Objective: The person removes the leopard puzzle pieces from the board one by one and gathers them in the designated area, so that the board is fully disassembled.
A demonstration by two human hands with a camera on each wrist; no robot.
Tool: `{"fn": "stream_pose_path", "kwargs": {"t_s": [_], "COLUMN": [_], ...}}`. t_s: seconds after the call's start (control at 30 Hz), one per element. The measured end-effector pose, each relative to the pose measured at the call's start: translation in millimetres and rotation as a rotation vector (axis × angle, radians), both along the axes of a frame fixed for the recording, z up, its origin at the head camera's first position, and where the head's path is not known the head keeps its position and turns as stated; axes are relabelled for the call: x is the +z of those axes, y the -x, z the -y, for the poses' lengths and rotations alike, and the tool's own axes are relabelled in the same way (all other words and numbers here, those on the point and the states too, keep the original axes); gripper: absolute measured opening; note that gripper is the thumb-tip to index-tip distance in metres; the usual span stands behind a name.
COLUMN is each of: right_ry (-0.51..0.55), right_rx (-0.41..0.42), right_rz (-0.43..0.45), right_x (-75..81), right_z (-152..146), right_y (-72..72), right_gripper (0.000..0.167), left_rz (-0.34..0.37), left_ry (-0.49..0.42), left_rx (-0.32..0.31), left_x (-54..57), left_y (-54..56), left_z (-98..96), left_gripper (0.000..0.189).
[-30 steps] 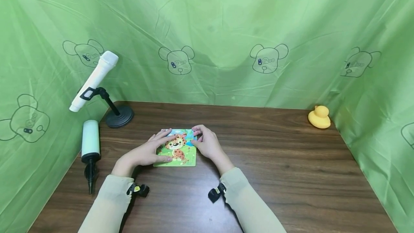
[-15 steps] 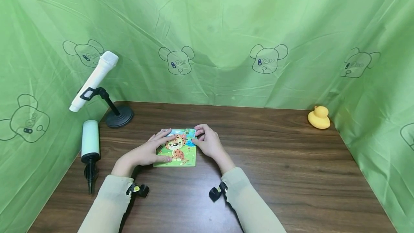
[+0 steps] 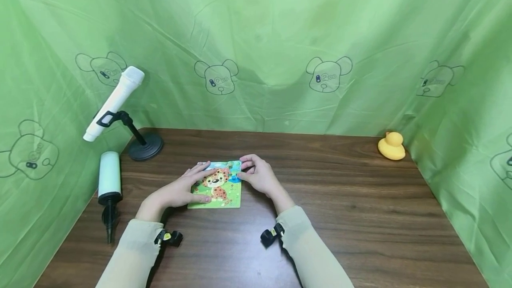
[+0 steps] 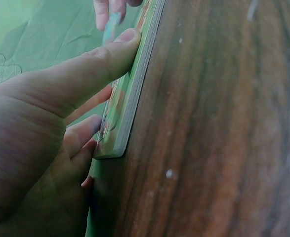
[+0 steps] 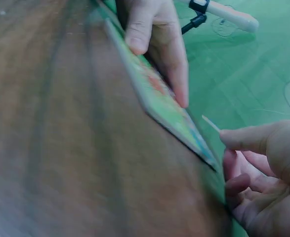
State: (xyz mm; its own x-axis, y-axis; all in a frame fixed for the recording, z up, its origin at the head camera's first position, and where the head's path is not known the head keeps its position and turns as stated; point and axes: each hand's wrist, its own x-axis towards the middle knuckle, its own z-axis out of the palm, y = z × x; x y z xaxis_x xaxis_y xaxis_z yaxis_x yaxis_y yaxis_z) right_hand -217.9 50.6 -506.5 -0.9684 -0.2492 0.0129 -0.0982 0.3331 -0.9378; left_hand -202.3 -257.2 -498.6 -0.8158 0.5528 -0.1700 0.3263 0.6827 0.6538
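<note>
A square jigsaw puzzle with a spotted cartoon leopard on green ground lies flat on the wooden table. My left hand rests across its left part, thumb on the lower area and the other fingers spread over the upper left. At the top right corner, my right hand pinches a thin blue puzzle piece between thumb and fingers. In the right wrist view this puzzle piece appears nearly edge-on, tilted and apart from the board. The fingers hide part of the puzzle's left side.
A white microphone on a black stand is at the back left. In front of it lies a pale green hand pump. A yellow rubber duck sits at the far right. Green cloth encloses the table.
My right hand has shifted slightly right, away from the puzzle's corner, holding the piece. The left hand stays on the puzzle. The head view has tilted a little.
</note>
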Motion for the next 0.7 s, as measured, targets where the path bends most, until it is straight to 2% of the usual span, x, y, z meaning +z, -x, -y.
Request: {"fn": "stream_pose_path", "kwargs": {"t_s": [0.17, 0.33, 0.53, 0.7], "right_ry": [0.028, 0.026, -0.004, -0.057], "right_rx": [0.083, 0.127, 0.043, -0.039], "right_rz": [0.021, 0.003, -0.045, -0.066], "right_x": [6.4, 15.5, 26.1, 25.5], "right_z": [-25, -73, -148, -211], "right_y": [7.5, 15.1, 14.3, 8.1], "right_gripper": [0.046, 0.047, 0.05, 0.052], "left_rz": [-0.002, 0.0, -0.014, -0.006], "left_ry": [-0.002, -0.002, 0.001, -0.014], "left_rx": [-0.012, -0.004, -0.006, -0.007], "left_x": [0.4, 1.0, -2.5, -3.6], "left_y": [-1.0, -2.3, -1.2, -0.2], "left_z": [1.5, 2.2, 2.3, 1.8], "left_gripper": [0.093, 0.094, 0.094, 0.095]}}
